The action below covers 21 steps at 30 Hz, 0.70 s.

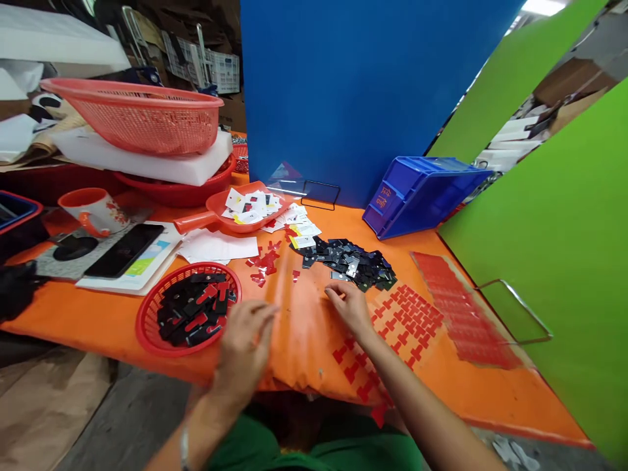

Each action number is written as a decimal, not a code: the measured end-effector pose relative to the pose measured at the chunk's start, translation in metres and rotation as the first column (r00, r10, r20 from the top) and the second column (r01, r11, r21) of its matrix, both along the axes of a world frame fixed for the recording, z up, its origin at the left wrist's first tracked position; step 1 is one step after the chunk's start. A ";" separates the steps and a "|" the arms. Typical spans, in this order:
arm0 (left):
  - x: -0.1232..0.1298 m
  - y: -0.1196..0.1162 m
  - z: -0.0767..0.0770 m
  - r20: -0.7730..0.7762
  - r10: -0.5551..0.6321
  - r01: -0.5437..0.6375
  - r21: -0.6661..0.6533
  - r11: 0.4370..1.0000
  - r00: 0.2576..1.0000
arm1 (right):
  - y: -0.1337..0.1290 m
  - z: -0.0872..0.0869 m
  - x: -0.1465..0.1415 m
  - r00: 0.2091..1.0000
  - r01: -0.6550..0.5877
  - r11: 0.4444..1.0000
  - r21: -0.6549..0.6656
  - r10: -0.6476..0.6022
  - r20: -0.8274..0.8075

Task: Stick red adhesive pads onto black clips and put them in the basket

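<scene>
My left hand (245, 347) is over the table's front part, just right of a red plastic basket (142, 327) filled with black flat pieces, some bearing red stickers. Its fingers are curled, thumb and forefinger tips close together; whatever may lie between them is blurred. My right hand (350, 309) is beside the near edge of a loose pile of black flat pieces (358, 261). Thumb and forefinger come together there in a pinch, and what they hold cannot be made out. Under my right forearm lies a sheet of red T-shaped stickers (407, 320).
A red dustpan (216, 212) holds paper scraps, with red scraps (265, 263) nearby. A phone (125, 250), a mug (93, 212) and stacked baskets (152, 118) stand left. At the back are a blue bin (417, 196) and blue panel (353, 98); a green panel (549, 229) borders the right.
</scene>
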<state>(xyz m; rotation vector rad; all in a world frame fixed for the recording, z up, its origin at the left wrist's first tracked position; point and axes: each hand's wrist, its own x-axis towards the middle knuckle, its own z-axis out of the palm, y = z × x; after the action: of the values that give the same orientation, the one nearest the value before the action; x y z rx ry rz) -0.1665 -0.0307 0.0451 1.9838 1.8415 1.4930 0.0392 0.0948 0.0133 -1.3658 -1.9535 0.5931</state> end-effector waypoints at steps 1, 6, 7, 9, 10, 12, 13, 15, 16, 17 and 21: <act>0.014 0.001 -0.008 0.035 -0.073 0.074 -0.033 0.997 0.997 | 0.012 -0.004 -0.010 0.998 -0.009 0.999 0.041 0.006 0.056; 0.047 0.006 -0.056 0.103 -0.135 0.150 -0.155 0.976 0.985 | 0.062 -0.010 -0.053 0.953 -0.059 0.981 0.186 0.000 0.302; 0.047 0.007 -0.061 0.093 -0.141 0.155 -0.174 0.972 0.986 | 0.069 -0.009 -0.059 0.930 -0.061 0.979 0.193 -0.014 0.368; 0.046 0.006 -0.066 0.079 -0.154 0.167 -0.194 0.967 0.985 | 0.081 -0.008 -0.070 0.868 -0.039 0.978 0.204 -0.068 0.492; 0.046 0.006 -0.066 0.080 -0.160 0.173 -0.203 0.964 0.984 | 0.086 -0.008 -0.075 0.837 -0.022 0.977 0.211 -0.097 0.539; 0.045 0.006 -0.063 0.090 -0.158 0.174 -0.217 0.961 0.983 | 0.094 -0.009 -0.082 0.789 -0.008 0.974 0.225 -0.132 0.599; 0.046 0.006 -0.061 0.092 -0.153 0.171 -0.223 0.960 0.984 | 0.098 -0.010 -0.084 0.776 -0.016 0.973 0.230 -0.133 0.616; 0.046 0.005 -0.059 0.090 -0.143 0.160 -0.229 0.960 0.986 | 0.104 -0.012 -0.087 0.753 -0.060 0.970 0.237 -0.112 0.648; 0.047 0.005 -0.058 0.085 -0.137 0.153 -0.226 0.962 0.987 | 0.106 -0.012 -0.086 0.741 -0.090 0.966 0.241 -0.097 0.665; 0.047 0.005 -0.058 0.079 -0.136 0.150 -0.222 0.963 0.988 | 0.107 -0.013 -0.085 0.728 -0.123 0.962 0.244 -0.080 0.681; 0.048 0.003 -0.059 0.056 -0.154 0.162 -0.216 0.963 0.987 | 0.102 -0.010 -0.065 0.686 -0.251 0.930 0.270 -0.026 0.727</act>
<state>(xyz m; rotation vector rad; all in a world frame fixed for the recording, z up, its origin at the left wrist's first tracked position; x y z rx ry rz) -0.1190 -0.0280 -0.0135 1.9317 1.7032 1.2179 -0.0261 0.1969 0.0031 -1.3538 -2.6175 -0.3321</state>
